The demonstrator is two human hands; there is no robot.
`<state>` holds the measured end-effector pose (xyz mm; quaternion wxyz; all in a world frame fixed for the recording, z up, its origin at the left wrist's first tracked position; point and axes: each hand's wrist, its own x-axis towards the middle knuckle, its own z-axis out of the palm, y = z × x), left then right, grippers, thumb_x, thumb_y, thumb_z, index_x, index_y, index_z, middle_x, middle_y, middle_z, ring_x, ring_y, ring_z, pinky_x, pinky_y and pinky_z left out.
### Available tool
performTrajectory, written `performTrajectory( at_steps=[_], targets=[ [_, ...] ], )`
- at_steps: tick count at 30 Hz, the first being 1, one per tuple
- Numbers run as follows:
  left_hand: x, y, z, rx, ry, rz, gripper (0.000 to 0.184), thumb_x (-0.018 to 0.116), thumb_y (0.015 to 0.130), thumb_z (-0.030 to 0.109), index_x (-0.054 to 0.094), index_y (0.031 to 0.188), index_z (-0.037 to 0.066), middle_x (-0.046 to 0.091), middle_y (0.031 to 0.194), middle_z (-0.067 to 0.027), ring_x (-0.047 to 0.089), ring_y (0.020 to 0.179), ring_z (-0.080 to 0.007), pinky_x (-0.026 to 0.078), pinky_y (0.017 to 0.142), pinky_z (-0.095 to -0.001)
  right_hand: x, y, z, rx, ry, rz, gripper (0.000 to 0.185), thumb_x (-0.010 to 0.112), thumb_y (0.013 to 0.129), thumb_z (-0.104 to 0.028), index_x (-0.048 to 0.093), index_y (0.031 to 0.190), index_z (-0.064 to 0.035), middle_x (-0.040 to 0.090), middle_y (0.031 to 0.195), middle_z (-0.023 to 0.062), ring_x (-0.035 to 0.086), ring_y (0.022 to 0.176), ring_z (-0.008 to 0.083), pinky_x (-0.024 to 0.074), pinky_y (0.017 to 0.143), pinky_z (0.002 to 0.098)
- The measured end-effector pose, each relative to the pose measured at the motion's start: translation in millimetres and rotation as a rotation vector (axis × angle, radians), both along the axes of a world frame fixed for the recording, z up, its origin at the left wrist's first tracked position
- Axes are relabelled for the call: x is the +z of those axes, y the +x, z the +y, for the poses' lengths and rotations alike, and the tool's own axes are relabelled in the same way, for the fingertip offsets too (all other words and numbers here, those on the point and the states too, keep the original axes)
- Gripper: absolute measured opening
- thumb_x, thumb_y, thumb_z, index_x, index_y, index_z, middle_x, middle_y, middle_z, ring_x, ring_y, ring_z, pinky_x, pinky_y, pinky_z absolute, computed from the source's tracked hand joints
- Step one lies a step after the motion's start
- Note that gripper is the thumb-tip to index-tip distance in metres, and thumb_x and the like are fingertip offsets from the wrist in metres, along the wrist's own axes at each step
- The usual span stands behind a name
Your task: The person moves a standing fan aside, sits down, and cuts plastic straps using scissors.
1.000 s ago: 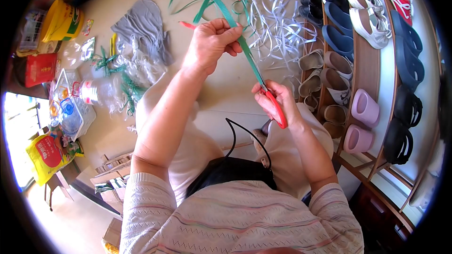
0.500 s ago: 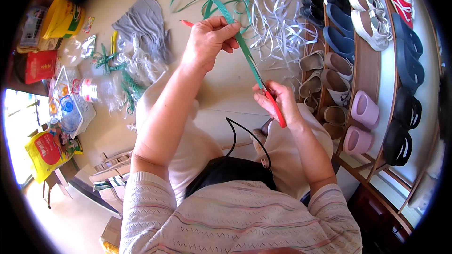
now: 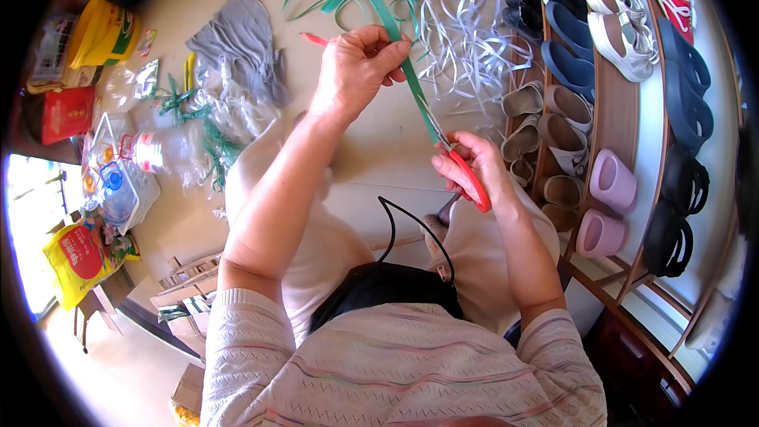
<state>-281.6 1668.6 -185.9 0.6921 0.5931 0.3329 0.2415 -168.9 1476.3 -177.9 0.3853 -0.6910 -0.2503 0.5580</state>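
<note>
A green plastic strap [image 3: 410, 77] is pinched between the thumb and fingers of my left hand [image 3: 360, 66]. Its upper part loops away over the tabletop, and its lower part runs down toward my right hand [image 3: 477, 162]. Wrapped round the red handles of a pair of scissors [image 3: 473, 183], my right hand keeps the blades along the lower stretch of the strap. Whether the blades sit around the strap or beside it, I cannot make out. A red pointed object [image 3: 314, 39] shows just left of my left hand.
White strips [image 3: 466, 32] lie tangled at the back right, beside more green strap. A grey cloth [image 3: 241, 43], clear plastic and a yellow bucket [image 3: 103, 32] occupy the left side. Along the right stands a rack of shoes [image 3: 613, 178]. A black cord [image 3: 393, 225] loops above my lap.
My right hand and the scissors have shifted slightly right, and the handles look a little more closed. My left hand has moved slightly right with the strap, whose upper loop has changed shape.
</note>
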Motion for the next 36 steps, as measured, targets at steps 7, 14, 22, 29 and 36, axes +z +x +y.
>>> performTrajectory(
  at_steps=[7, 14, 22, 29, 36],
  targets=[
    [-1, 0, -1, 0.052, 0.152, 0.062, 0.016, 0.062, 0.083, 0.016, 0.062, 0.085, 0.000, 0.061, 0.067, -0.0046, 0.057, 0.058, -0.0075, 0.046, 0.047, -0.0200, 3, 4, 3, -0.017, -0.042, 0.083, 0.033, 0.068, 0.078, -0.023, 0.051, 0.097, -0.0011, 0.053, 0.058, 0.0023, 0.049, 0.042, 0.0080, 0.0369, 0.038, 0.0210],
    [6, 0, -3, -0.019, 0.181, 0.107, 0.018, 0.063, 0.082, 0.018, 0.061, 0.082, 0.000, 0.061, 0.066, -0.0044, 0.057, 0.057, -0.0080, 0.045, 0.048, -0.0212, 0, -3, 2, 0.003, 0.037, -0.102, 0.035, 0.066, 0.079, -0.021, 0.047, 0.102, -0.0025, 0.053, 0.059, 0.0023, 0.051, 0.046, 0.0090, 0.0387, 0.039, 0.0213],
    [-2, 3, -10, -0.056, -0.251, -0.023, 0.020, 0.064, 0.081, 0.021, 0.057, 0.076, 0.004, 0.059, 0.064, -0.0036, 0.057, 0.054, -0.0096, 0.045, 0.052, -0.0216, 3, -3, 6, -0.019, 0.071, 0.132, 0.036, 0.065, 0.081, -0.024, 0.048, 0.105, -0.0036, 0.053, 0.062, 0.0008, 0.052, 0.050, 0.0079, 0.0380, 0.042, 0.0189],
    [-3, 2, -10, -0.041, -0.325, -0.080, 0.019, 0.065, 0.081, 0.021, 0.056, 0.076, 0.005, 0.058, 0.065, -0.0029, 0.058, 0.055, -0.0097, 0.046, 0.052, -0.0214, -3, -6, 2, -0.080, 0.142, 0.242, 0.031, 0.063, 0.083, -0.025, 0.050, 0.105, -0.0063, 0.047, 0.060, -0.0036, 0.040, 0.045, 0.0030, 0.0308, 0.039, 0.0176],
    [-4, 2, -9, -0.038, -0.333, -0.101, 0.017, 0.064, 0.081, 0.019, 0.057, 0.077, 0.004, 0.058, 0.065, -0.0029, 0.058, 0.055, -0.0100, 0.046, 0.051, -0.0213, -4, -11, 2, -0.084, 0.165, 0.244, 0.026, 0.063, 0.083, -0.029, 0.056, 0.095, -0.0074, 0.044, 0.059, -0.0069, 0.035, 0.043, 0.0011, 0.0259, 0.037, 0.0170]
  ],
)
